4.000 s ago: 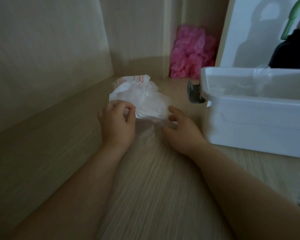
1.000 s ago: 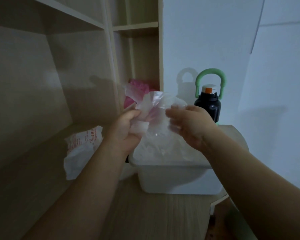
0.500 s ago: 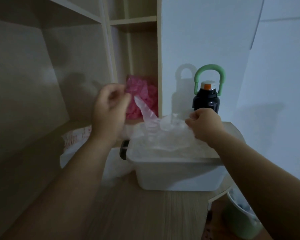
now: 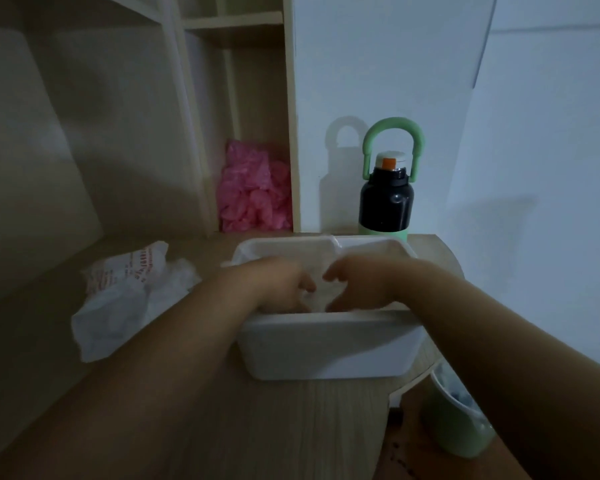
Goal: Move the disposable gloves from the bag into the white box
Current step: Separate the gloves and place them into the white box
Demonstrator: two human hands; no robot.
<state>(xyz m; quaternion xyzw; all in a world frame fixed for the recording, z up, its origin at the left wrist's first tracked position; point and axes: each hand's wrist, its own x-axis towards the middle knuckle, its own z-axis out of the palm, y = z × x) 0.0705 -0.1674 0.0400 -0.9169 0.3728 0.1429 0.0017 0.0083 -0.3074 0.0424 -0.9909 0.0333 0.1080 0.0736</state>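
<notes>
L hand (image 4: 280,285) & R hand (image 4: 359,284) down in white box (image 4: 326,348)
Fingers (image 4: 334,274) curled downward, can't tell if gripping; gloves (image 4: 318,299) in box btwn hands; bag (image 4: 125,299) on tabletop (image 4: 291,427) just left of box

Crumpled bag (image 4: 125,299) lies left of white box (image 4: 326,344) (open-topped).

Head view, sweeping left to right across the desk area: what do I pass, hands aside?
crumpled bag → pink bundle in the shelf nook → black bottle with a green handle → green bin below the desk edge. The white box spans the middle, so it is left out.
</notes>
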